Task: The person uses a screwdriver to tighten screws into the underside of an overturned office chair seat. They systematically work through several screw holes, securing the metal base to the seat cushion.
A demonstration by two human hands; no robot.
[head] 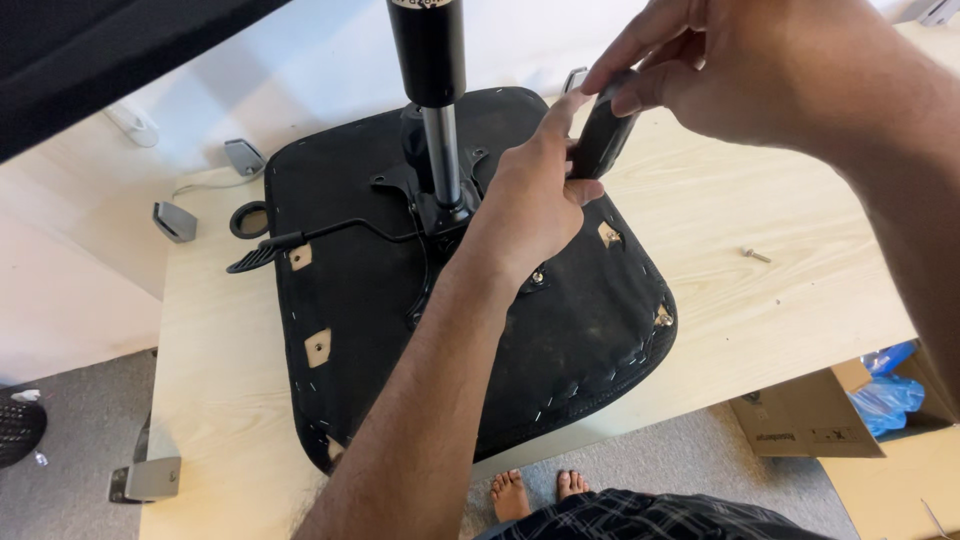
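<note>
Hands meet just right of the gas cylinder (430, 100) that stands up from the upturned chair seat (560, 340), itself lying on the wooden table (760, 320). Left hand (530, 205) and right hand (720, 75) are close together, both clamped on a black handle (603, 135). A lever (300, 240) reaches left of the cylinder, and a lone screw (756, 255) lies well right of it.

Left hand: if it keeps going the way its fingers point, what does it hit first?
The left hand points up and right, fingertips already on the black handle-like part that the right hand pinches from above. So that part comes first; beyond it lies bare wooden table. Depth is unclear.
</note>
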